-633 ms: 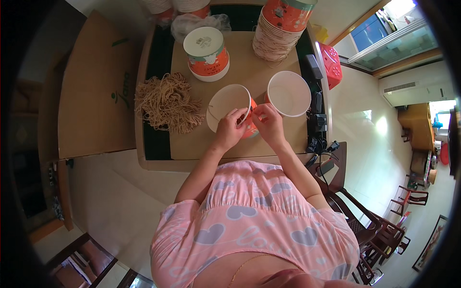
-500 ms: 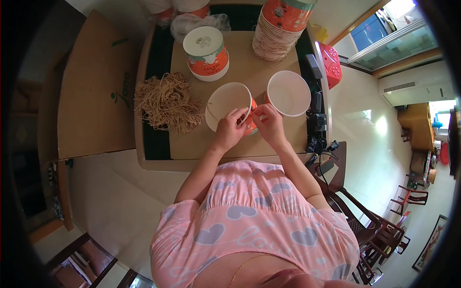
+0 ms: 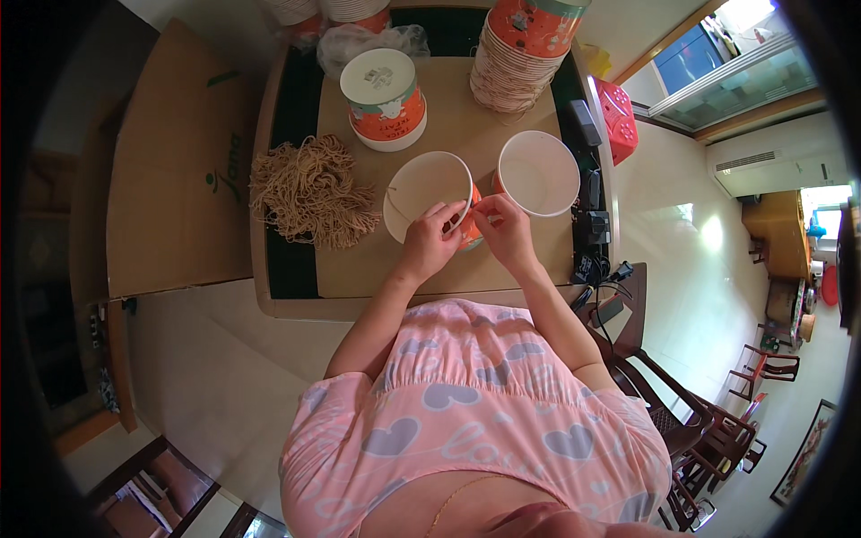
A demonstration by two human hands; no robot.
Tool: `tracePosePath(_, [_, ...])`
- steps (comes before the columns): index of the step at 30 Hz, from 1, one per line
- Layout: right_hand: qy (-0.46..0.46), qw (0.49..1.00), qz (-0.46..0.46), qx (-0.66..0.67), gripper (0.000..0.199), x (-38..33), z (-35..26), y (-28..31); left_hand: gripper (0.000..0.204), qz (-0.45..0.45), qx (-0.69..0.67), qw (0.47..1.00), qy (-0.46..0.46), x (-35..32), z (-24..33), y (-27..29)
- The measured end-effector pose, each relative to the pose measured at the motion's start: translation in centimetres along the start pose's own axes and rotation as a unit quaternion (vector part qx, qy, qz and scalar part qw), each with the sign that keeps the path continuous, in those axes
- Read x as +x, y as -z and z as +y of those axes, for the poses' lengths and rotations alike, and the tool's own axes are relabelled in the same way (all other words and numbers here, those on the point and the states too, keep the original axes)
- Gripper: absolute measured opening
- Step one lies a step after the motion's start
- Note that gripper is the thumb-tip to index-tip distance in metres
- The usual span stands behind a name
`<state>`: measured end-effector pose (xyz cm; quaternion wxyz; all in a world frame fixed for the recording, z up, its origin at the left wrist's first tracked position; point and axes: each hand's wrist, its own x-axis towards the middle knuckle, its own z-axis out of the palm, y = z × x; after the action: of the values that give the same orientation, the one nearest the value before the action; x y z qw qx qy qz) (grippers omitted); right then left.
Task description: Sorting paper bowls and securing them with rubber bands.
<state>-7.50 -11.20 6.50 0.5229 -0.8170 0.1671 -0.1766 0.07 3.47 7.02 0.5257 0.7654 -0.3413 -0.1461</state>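
Observation:
A white-lined orange paper bucket [image 3: 421, 175] is tilted in front of me, its mouth facing up and left. My left hand [image 3: 430, 240] is closed on its right rim, with fingers reaching inside the wall. Against the outer side of the same rim, my right hand [image 3: 504, 231] pinches; whatever lies between thumb and fingertips is too small to make out. A short piece of tan cord [image 3: 392, 191] shows at the bucket's left rim. Just right of my hands stands a second open bucket [image 3: 538, 175], upright. Left of them lies a loose heap of tan cords [image 3: 309, 193].
An upside-down bucket [image 3: 381, 81] stands farther back beside a clear plastic bag [image 3: 359, 43]. At the back right rises a stack of nested buckets [image 3: 516, 67] with cords hanging along it. Black adapters and cables [image 3: 592, 229] line the table's right edge. A large cardboard box [image 3: 179, 179] stands left.
My right fingers have drawn slightly closer to the rim and pinch more tightly. The bucket and my left hand have hardly moved.

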Motion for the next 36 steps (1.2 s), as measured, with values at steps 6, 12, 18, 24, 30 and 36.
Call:
tracePosePath(6, [-0.004, 1.0, -0.009, 0.006, 0.011, 0.0, 0.1, 0.0, 0.036, 0.004, -0.01, 1.0, 0.008, 0.0, -0.5, -0.3])
tracePosePath(12, [-0.01, 1.0, -0.016, -0.003, 0.012, 0.1, -0.3, 0.2, 0.035, 0.002, -0.012, 1.0, 0.008, 0.1, -0.3, -0.1])
tracePosePath(18, [-0.003, 1.0, -0.013, -0.003, 0.012, 0.1, 0.1, 0.1, 0.035, -0.005, -0.005, 1.0, 0.008, 0.1, -0.1, 0.0])
tracePosePath(24, [-0.009, 1.0, -0.015, -0.01, 0.011, -0.2, 0.6, 0.1, 0.032, -0.031, -0.049, 0.997, 0.048, 0.2, 0.5, -0.1])
tracePosePath(30, [-0.038, 0.999, -0.017, -0.007, 0.01, -1.2, 1.1, 0.5, 0.021, -0.03, -0.073, 0.997, 0.025, 0.1, -0.7, -1.0])
tracePosePath(36, [-0.076, 0.996, -0.035, -0.01, 0.009, -3.0, 2.5, 0.8, 0.011, -0.043, 0.045, 0.997, -0.049, 0.0, -1.6, -2.2])
